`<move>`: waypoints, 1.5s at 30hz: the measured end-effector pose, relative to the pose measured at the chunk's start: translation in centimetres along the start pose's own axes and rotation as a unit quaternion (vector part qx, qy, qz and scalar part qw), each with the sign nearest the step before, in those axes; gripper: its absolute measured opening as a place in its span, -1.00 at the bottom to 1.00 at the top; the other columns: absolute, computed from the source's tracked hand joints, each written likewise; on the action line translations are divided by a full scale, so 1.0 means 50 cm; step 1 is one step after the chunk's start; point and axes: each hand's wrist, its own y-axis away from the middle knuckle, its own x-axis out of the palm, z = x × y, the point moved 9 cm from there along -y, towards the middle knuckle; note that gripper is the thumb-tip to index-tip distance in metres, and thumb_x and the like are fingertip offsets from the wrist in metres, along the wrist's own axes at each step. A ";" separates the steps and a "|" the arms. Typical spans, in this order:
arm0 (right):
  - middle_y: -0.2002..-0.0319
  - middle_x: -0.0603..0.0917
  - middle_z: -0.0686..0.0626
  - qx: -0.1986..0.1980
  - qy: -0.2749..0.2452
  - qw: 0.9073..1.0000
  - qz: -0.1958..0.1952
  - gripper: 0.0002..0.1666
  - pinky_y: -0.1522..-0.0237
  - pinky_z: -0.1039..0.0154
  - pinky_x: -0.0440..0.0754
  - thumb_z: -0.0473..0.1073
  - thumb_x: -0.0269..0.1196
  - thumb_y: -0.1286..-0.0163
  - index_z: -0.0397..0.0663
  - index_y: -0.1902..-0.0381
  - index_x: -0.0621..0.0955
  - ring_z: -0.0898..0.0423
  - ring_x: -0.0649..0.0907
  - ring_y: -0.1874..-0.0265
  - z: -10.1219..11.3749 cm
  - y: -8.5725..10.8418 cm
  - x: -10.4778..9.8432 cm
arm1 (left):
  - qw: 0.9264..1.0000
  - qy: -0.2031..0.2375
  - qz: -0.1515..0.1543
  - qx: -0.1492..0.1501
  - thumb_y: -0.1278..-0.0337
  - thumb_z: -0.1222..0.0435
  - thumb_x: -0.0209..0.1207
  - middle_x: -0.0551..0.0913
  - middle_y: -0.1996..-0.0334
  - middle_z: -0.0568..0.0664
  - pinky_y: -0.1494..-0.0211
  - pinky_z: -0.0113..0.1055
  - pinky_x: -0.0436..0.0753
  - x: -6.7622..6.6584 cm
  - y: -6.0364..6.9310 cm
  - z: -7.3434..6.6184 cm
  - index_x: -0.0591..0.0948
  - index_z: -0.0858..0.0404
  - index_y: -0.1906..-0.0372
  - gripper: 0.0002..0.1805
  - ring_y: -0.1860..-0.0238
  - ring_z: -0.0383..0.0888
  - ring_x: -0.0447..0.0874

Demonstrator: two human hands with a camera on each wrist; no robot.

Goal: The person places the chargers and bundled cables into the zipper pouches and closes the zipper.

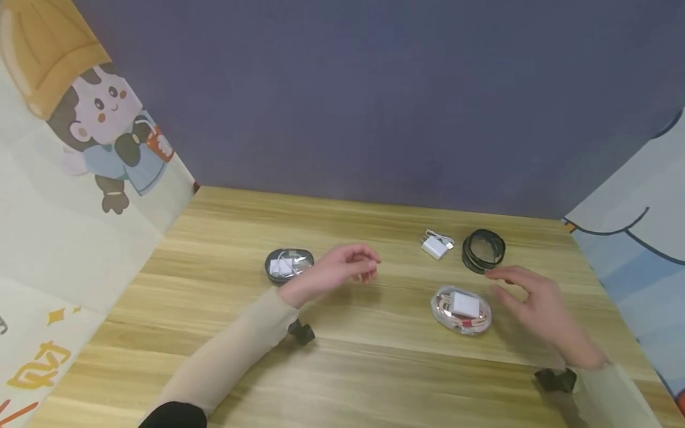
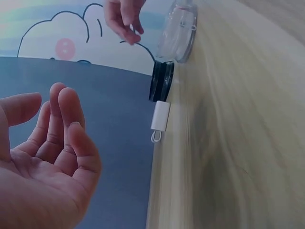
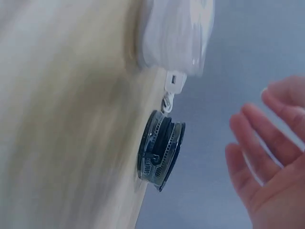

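Observation:
My left hand [image 1: 345, 264] hovers over the table, fingers loosely bent and holding nothing. Just left of its wrist lies a black-rimmed oval case [image 1: 274, 277] with a white charger and cable inside, partly covered by the forearm. Near the fingertips of my right hand [image 1: 540, 303], which is also bare of any object, stands a round black-rimmed clear case [image 1: 467, 257]. A clear oval case [image 1: 444, 321] holding a white adapter and pinkish cable is to the left of that hand. Farther back sits a white charger [image 1: 434, 247] with a short white cable.
The wood-grain table [image 1: 374, 374] meets a dark blue-grey panel [image 1: 342, 101] at the back. Cartoon-printed walls stand at both sides. Dark straps [image 1: 556, 379] show at the wrists.

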 end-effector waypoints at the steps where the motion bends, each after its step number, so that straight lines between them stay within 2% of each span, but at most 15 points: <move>1: 0.13 0.75 -0.05 0.009 0.008 1.000 -0.007 -0.55 -0.14 0.69 0.29 -0.50 0.45 0.02 -0.11 0.12 0.73 0.38 0.58 0.03 -0.008 -0.005 -0.002 | 1.000 -0.003 -0.002 0.002 -0.45 0.29 0.08 0.68 0.20 0.12 -0.08 0.25 0.55 0.001 -0.008 -0.002 0.57 0.27 -0.07 -0.77 0.11 0.30 0.61; 3: 0.13 0.74 -0.08 0.026 0.026 0.999 -0.017 -0.62 -0.09 0.72 0.27 -0.48 0.43 -0.05 -0.12 0.14 0.73 0.20 0.63 0.08 -0.026 -0.015 -0.003 | 1.000 -0.010 -0.007 0.002 -0.45 0.27 0.09 0.69 0.20 0.10 -0.09 0.23 0.55 0.003 -0.024 -0.005 0.58 0.26 -0.07 -0.77 0.10 0.30 0.61; 5: 0.13 0.74 -0.11 0.044 0.042 0.998 -0.021 -0.68 -0.02 0.66 0.33 -0.46 0.40 -0.11 -0.14 0.15 0.72 0.02 0.65 0.13 -0.043 -0.024 -0.002 | 1.000 -0.022 -0.012 0.001 -0.46 0.25 0.09 0.70 0.21 0.06 -0.10 0.20 0.56 0.006 -0.043 -0.006 0.59 0.24 -0.06 -0.77 0.11 0.23 0.64; 9: 0.09 0.71 -0.23 0.087 0.061 0.994 -0.010 -0.74 0.12 0.20 0.59 -0.37 0.34 -0.22 -0.20 0.10 0.69 -0.22 0.65 0.14 -0.081 -0.039 0.008 | 0.999 -0.042 -0.025 -0.001 -0.45 0.23 0.10 0.71 0.20 -0.01 -0.13 0.10 0.58 0.013 -0.083 -0.007 0.60 0.19 -0.04 -0.79 0.16 0.00 0.67; 12: 0.02 0.66 -0.35 0.128 0.055 0.990 0.013 -0.69 0.18 -0.20 0.60 -0.30 0.32 -0.28 -0.27 0.01 0.65 -0.34 0.62 0.08 -0.114 -0.049 0.019 | 0.998 -0.059 -0.034 0.003 -0.43 0.22 0.13 0.71 0.18 -0.03 -0.13 0.00 0.61 0.016 -0.115 -0.011 0.61 0.17 -0.02 -0.81 0.19 -0.12 0.67; 14: -0.05 0.61 -0.41 0.157 0.048 0.986 0.033 -0.62 0.13 -0.31 0.57 -0.24 0.32 -0.32 -0.29 -0.06 0.61 -0.39 0.58 0.03 -0.140 -0.055 0.029 | 0.996 -0.075 -0.043 0.009 -0.42 0.21 0.15 0.70 0.18 -0.04 -0.10 -0.07 0.63 0.015 -0.139 -0.015 0.62 0.17 0.00 -0.81 0.19 -0.14 0.67; 18: -0.14 0.52 -0.46 0.190 0.050 0.978 0.066 -0.46 0.09 -0.33 0.50 -0.11 0.32 -0.35 -0.32 -0.17 0.52 -0.42 0.53 0.01 -0.181 -0.069 0.051 | 0.993 -0.094 -0.065 0.014 -0.39 0.21 0.18 0.70 0.16 0.01 -0.04 -0.01 0.65 0.010 -0.185 -0.014 0.63 0.19 0.02 -0.80 0.18 -0.11 0.67; 21: -0.19 0.45 -0.50 0.210 0.044 0.973 0.079 -0.36 -0.03 -0.39 0.40 -0.03 0.34 -0.32 -0.35 -0.20 0.48 -0.47 0.45 -0.08 -0.200 -0.078 0.067 | 0.992 -0.108 -0.068 0.014 -0.40 0.22 0.17 0.68 0.11 0.08 0.00 0.01 0.67 0.016 -0.218 -0.007 0.62 0.26 -0.02 -0.77 0.15 -0.04 0.68; 23: -0.21 0.40 -0.52 0.223 0.039 0.970 0.086 -0.29 -0.10 -0.43 0.32 0.02 0.36 -0.29 -0.36 -0.21 0.47 -0.50 0.38 -0.15 -0.208 -0.081 0.076 | 0.990 -0.126 -0.065 0.022 -0.41 0.24 0.16 0.68 0.11 0.08 0.06 -0.08 0.70 0.024 -0.240 -0.004 0.62 0.31 -0.04 -0.75 0.14 0.00 0.68; 28: -0.25 0.32 -0.55 0.249 0.028 0.962 0.111 -0.13 -0.17 -0.48 0.23 0.12 0.41 -0.24 -0.38 -0.27 0.40 -0.56 0.26 -0.22 -0.221 -0.077 0.097 | 0.984 -0.162 -0.074 0.020 -0.41 0.23 0.16 0.66 0.16 -0.09 0.14 -0.43 0.63 0.036 -0.287 0.010 0.63 0.30 -0.05 -0.73 0.16 -0.15 0.65; 34: -0.28 0.29 -0.58 0.263 0.021 0.956 0.129 -0.06 -0.19 -0.49 0.19 0.14 0.41 -0.24 -0.39 -0.32 0.35 -0.60 0.23 -0.23 -0.234 -0.057 0.107 | 0.983 -0.156 -0.094 -0.014 -0.38 0.28 0.18 0.66 0.19 -0.11 0.19 -0.44 0.61 0.046 -0.329 0.038 0.65 0.28 0.00 -0.78 0.20 -0.20 0.62; 40: -0.30 0.28 -0.59 0.286 0.014 0.947 0.147 -0.01 -0.17 -0.49 0.23 0.16 0.37 -0.28 -0.38 -0.40 0.27 -0.60 0.25 -0.22 -0.250 -0.050 0.115 | 0.986 -0.133 -0.092 -0.048 -0.39 0.33 0.16 0.65 0.22 -0.03 0.36 -0.34 0.66 0.053 -0.355 0.051 0.64 0.33 0.02 -0.81 0.33 -0.17 0.60; 43: -0.31 0.27 -0.58 0.292 0.008 0.943 0.156 0.02 -0.16 -0.50 0.24 0.16 0.37 -0.29 -0.36 -0.43 0.23 -0.60 0.26 -0.23 -0.250 -0.054 0.117 | 0.982 -0.158 -0.095 -0.048 -0.39 0.33 0.16 0.65 0.21 -0.03 0.34 -0.41 0.64 0.048 -0.367 0.050 0.64 0.33 0.03 -0.81 0.32 -0.23 0.56; 45: -0.32 0.27 -0.57 0.292 0.001 0.943 0.160 0.02 -0.16 -0.50 0.23 0.16 0.38 -0.27 -0.34 -0.44 0.23 -0.59 0.26 -0.23 -0.245 -0.061 0.120 | 0.976 -0.187 -0.102 -0.050 -0.39 0.31 0.17 0.66 0.19 -0.05 0.27 -0.45 0.61 0.040 -0.373 0.053 0.66 0.29 0.04 -0.82 0.26 -0.24 0.57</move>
